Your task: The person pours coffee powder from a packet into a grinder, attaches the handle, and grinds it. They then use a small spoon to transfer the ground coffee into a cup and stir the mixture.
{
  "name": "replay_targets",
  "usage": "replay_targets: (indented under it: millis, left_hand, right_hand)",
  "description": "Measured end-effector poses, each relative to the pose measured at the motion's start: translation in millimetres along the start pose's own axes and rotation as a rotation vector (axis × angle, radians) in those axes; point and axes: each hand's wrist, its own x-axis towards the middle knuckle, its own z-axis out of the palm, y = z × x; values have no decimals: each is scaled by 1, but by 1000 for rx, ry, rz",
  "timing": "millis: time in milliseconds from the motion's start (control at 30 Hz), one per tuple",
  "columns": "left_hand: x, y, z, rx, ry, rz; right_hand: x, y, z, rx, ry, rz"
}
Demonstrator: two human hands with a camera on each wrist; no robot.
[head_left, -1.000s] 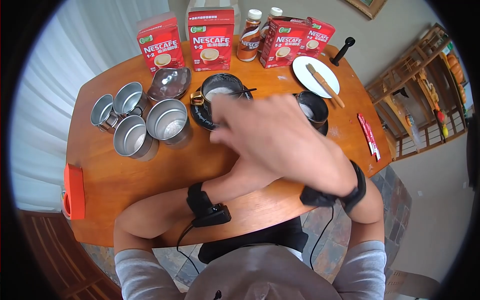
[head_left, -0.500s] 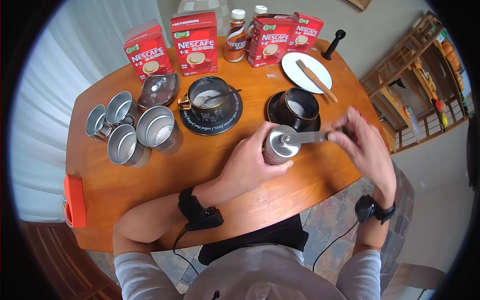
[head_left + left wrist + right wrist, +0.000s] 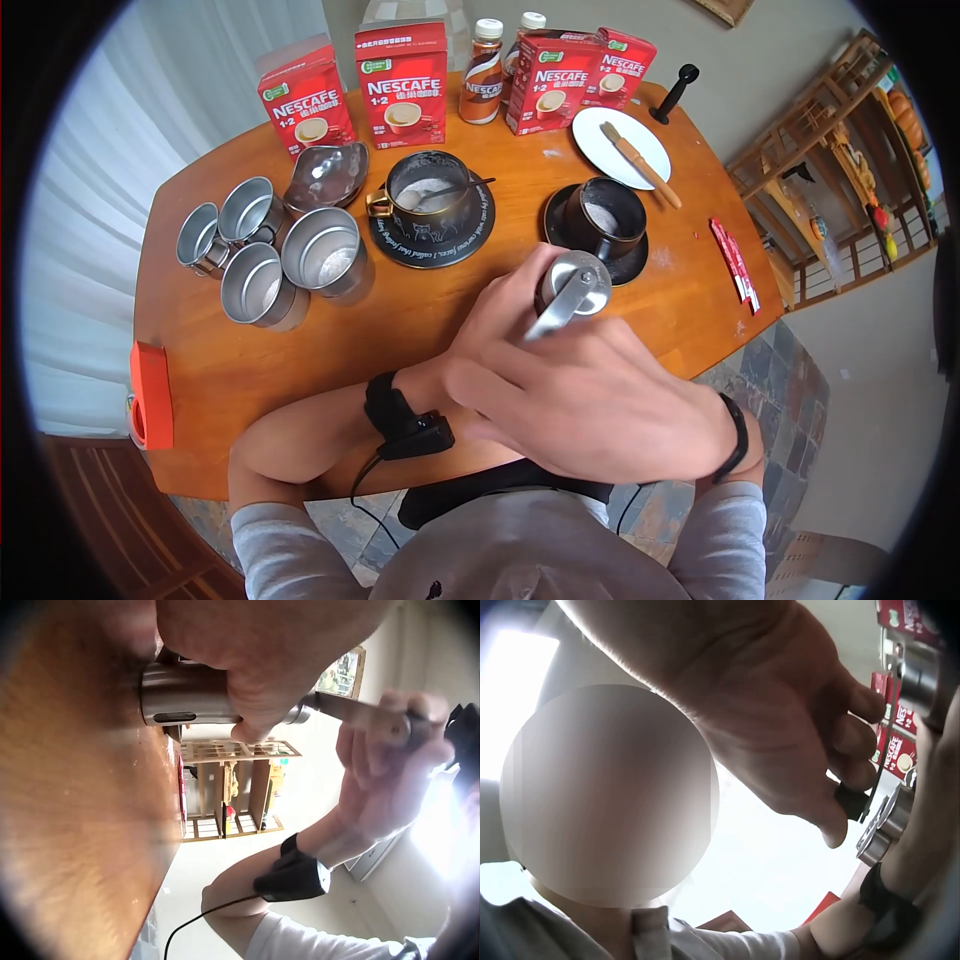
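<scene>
A silver hand coffee grinder (image 3: 592, 292) stands near the front of the wooden table, its slotted metal body (image 3: 184, 690) showing in the left wrist view. My left hand (image 3: 497, 312) grips it around the side. Over the left forearm reaches my right hand (image 3: 610, 405), its fingers curled round the dark knob (image 3: 851, 801) of the crank arm (image 3: 360, 714). The crank points toward my body in the head view. Just beyond the grinder is a black cup (image 3: 632, 222) with white powder inside, on a dark saucer (image 3: 630, 268).
A gold-handled black cup (image 3: 432, 222) holds powder and a spoon. Several metal cups (image 3: 325, 250) and a shiny dish (image 3: 326, 178) stand left. Red Nescafe boxes (image 3: 402, 90) and bottles (image 3: 482, 75) line the back. A brush (image 3: 640, 165) lies across a white plate (image 3: 597, 150); red sachets (image 3: 735, 265) lie right.
My right hand has swung the crank round, from over the grinder, out to the right, and now back toward my body. The left hand keeps its hold on the grinder.
</scene>
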Motion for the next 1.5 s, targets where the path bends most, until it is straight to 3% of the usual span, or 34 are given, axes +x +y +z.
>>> replay_targets:
  millis: [67,133,167,233,367,400,633,733,867,1033,1167,1267,1367,1500]
  left_hand:
    - [-6,-12,-5,-36,-2,163]
    - [-2,-22,-1,108,8,195]
    - [1,-27,1,190,18,205]
    - [4,-23,4,281,49,171]
    - [3,8,3,234,25,-55]
    - [4,3,3,193,28,-16]
    - [3,6,4,172,25,-22]
    - [3,6,4,179,30,-39]
    - [3,8,5,180,39,-41]
    - [2,5,5,210,59,-27]
    - [3,1,6,187,62,-8]
    - [-4,7,-4,-145,-62,-21]
    - [-12,-8,-8,-152,-67,173]
    - [-10,-16,-6,-7,-42,208]
  right_hand:
    - [24,9,7,-8,24,22]
    - [48,21,2,90,4,144]
    - [57,31,0,-4,8,202]
    - [72,58,-1,-192,18,316]
    - [41,119,-19,-137,158,461]
    - [26,121,-25,-155,176,506]
    - [-66,80,-47,-62,206,802]
    - [-82,44,-59,-126,68,874]
    - [-94,7,-68,-56,-101,829]
    - [-73,-15,-45,77,-129,294]
    - [-28,-23,-30,59,-63,167]
    - [1,-13,-15,71,45,95]
    - [24,0,3,25,57,126]
    - [49,17,7,52,77,203]
